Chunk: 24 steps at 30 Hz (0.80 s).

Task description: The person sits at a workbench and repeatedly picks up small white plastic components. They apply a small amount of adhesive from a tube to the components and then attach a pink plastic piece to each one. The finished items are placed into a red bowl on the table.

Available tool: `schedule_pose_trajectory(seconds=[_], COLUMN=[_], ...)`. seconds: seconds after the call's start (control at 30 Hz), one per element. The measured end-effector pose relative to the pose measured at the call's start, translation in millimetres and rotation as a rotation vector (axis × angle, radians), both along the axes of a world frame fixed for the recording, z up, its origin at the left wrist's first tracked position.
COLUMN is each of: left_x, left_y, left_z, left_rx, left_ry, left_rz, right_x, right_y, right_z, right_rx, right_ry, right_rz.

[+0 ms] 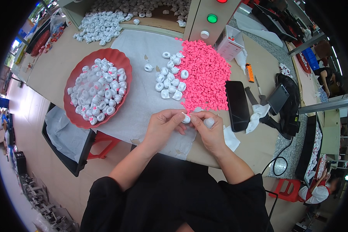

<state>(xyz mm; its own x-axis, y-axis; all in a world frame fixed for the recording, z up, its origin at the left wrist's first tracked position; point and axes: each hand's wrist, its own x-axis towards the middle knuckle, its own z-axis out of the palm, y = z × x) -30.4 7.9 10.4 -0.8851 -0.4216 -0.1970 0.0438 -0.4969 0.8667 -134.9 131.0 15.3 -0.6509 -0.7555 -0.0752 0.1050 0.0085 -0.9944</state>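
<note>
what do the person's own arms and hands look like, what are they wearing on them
The left hand and right hand are bare, without gloves. The left sleeve and right sleeve are plain black and short, leaving the forearms uncovered. No watch or bracelet shows.

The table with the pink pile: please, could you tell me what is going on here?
A person works bare-handed at the table's edge. The left hand pinches a small white piece; the right hand holds a pale rounded object, its fingertips close beside that piece. Beyond the hands, loose white pieces lie beside the pink pile. On the left, a red dish holds many white pieces, some showing pink.
</note>
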Motion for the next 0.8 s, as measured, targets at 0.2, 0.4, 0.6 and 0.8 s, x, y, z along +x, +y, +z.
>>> schedule_pose_trajectory(seconds=[0.2,0.4,0.6,0.8], left_x=[3,4,6,17], left_y=[0,0,-2,-7], left_z=[-3,-6,-9,15], left_rx=[-0.035,-0.039,-0.023,-0.589], left_ry=[0.090,0.077,0.099,0.005], left_rz=[-0.026,-0.032,-0.031,0.300], right_x=[3,2,6,5], right_y=[-2,0,-2,3], right_z=[1,-5,-2,10], right_rx=[-0.086,-0.141,-0.148,-0.020], right_ry=[0.483,0.687,0.731,0.321], right_rz=[-0.026,0.003,0.029,-0.047])
